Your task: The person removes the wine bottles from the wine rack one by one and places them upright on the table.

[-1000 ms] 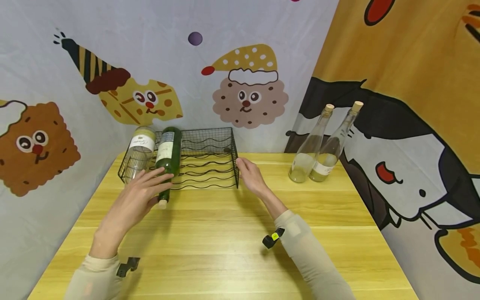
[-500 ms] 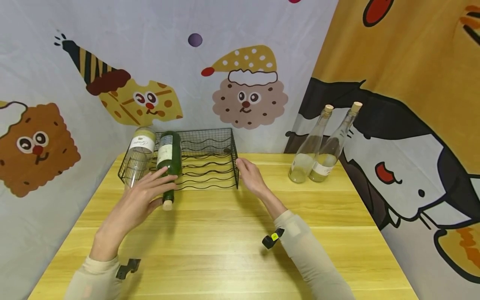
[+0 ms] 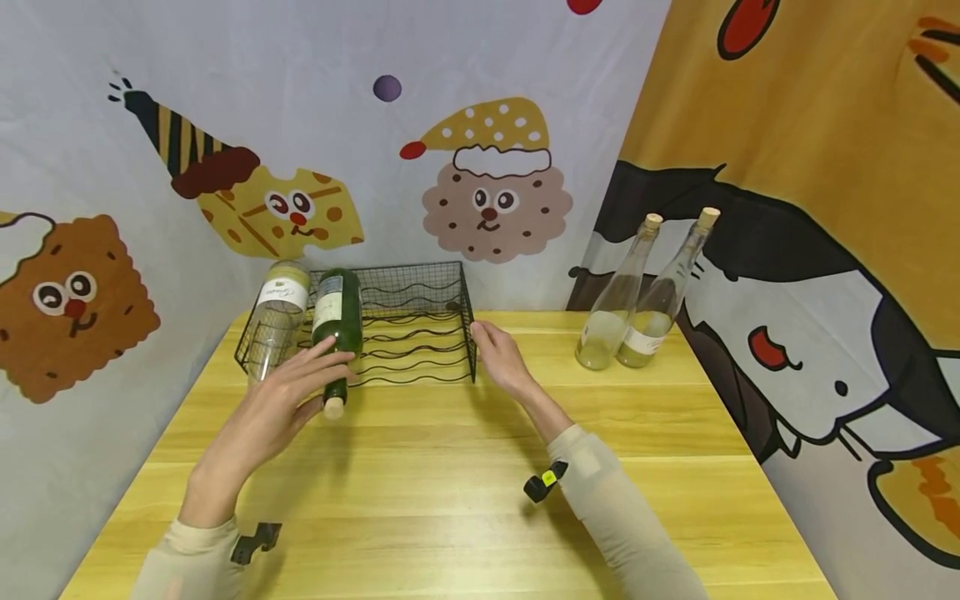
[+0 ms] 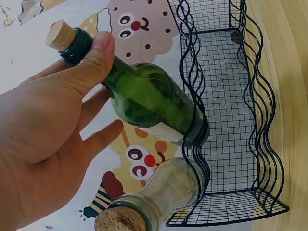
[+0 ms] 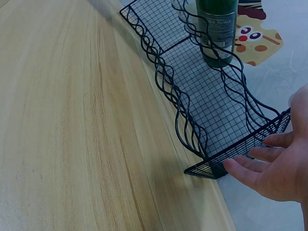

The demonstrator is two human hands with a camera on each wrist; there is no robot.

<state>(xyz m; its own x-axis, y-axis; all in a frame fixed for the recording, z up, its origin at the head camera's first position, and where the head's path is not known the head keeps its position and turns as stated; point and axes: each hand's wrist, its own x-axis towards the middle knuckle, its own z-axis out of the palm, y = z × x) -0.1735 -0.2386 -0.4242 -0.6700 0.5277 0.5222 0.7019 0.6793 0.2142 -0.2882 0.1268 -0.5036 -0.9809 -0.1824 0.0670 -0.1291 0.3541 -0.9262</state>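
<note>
My left hand (image 3: pixel 273 408) holds the corked neck of a green wine bottle (image 4: pixel 151 94), thumb on one side and fingers on the other. The bottle lies on the top wavy wires of a black wire wine rack (image 3: pixel 416 346), cork end toward me. Beside it on the left, a clear glass bottle (image 3: pixel 276 321) with a white label rests on the same rack, its neck partly hidden by my left hand in the head view. My right hand (image 3: pixel 501 358) touches the rack's right mesh end (image 5: pixel 240 149) with its fingers extended.
Two clear corked bottles, a nearer one (image 3: pixel 611 321) and one beside it (image 3: pixel 656 312), stand upright on the wooden table (image 3: pixel 465 492) at the right. A printed cloth (image 3: pixel 300 67) hangs behind the rack and along both sides.
The green bottle has shifted slightly right and down onto the rack, and my left hand moved a little with it. My right hand stays at the rack's end.
</note>
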